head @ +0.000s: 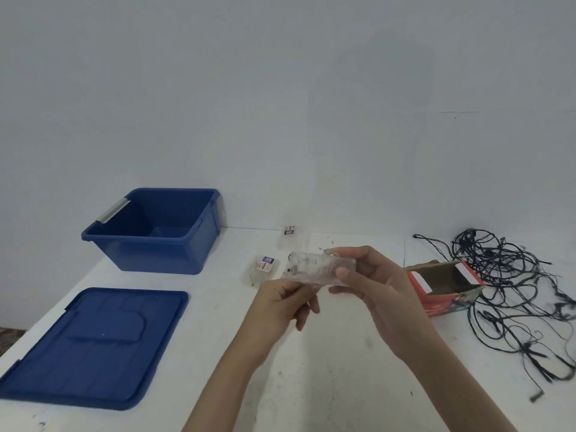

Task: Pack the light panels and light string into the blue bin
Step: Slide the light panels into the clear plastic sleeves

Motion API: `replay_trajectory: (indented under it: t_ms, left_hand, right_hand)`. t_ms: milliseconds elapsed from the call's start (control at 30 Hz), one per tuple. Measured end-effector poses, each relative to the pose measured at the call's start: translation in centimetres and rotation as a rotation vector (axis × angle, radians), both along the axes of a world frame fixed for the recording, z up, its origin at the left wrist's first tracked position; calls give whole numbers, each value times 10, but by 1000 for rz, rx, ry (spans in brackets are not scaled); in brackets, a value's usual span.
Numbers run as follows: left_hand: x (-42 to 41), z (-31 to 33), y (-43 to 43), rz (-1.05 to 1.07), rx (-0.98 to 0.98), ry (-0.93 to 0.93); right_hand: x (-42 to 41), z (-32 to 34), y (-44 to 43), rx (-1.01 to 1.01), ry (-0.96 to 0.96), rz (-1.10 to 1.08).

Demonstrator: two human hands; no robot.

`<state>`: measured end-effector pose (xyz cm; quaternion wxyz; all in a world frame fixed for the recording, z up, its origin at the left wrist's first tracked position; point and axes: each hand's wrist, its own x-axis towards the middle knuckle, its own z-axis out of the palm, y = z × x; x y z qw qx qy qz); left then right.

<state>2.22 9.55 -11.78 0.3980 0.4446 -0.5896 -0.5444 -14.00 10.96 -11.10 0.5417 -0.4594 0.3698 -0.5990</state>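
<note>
Both hands hold a clear plastic light panel point(314, 268) above the middle of the white table point(327, 353). My left hand point(282, 302) pinches its lower left corner. My right hand point(372, 280) grips its right end, thumb on the front. Two more clear packaged panels lie on the table behind it: one point(263, 268) just left of the held panel, one point(291, 241) farther back near the wall. The blue bin point(156, 233) stands open and empty at the back left. The dark light string point(511, 294) lies in a loose tangle at the right.
The bin's blue lid point(93, 347) lies flat at the front left, near the table's left edge. An open red cardboard box point(445, 288) sits on its side between my right hand and the tangle. A plain wall runs behind the table.
</note>
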Motion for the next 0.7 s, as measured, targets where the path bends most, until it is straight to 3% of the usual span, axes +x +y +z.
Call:
replay_trajectory:
  t_ms: [167,267,400,467,567,700]
  left_hand:
    - [-6,11,11,-65,73,65]
    - [-5,13,12,-130,220,114]
    - [-7,15,19,-61,206,11]
    - [-8,15,24,37,-20,-264]
    - [-7,17,31,128,-549,-798]
    - [1,27,24,41,-1112,-978]
  right_hand:
    - [7,3,2,-103,193,-189]
    - [10,4,3,-167,344,-270]
    - [8,3,2,-218,518,-371]
    - [7,3,1,-217,601,-399]
    - [8,4,1,-196,694,-384]
    - [6,1,2,-171,746,-319]
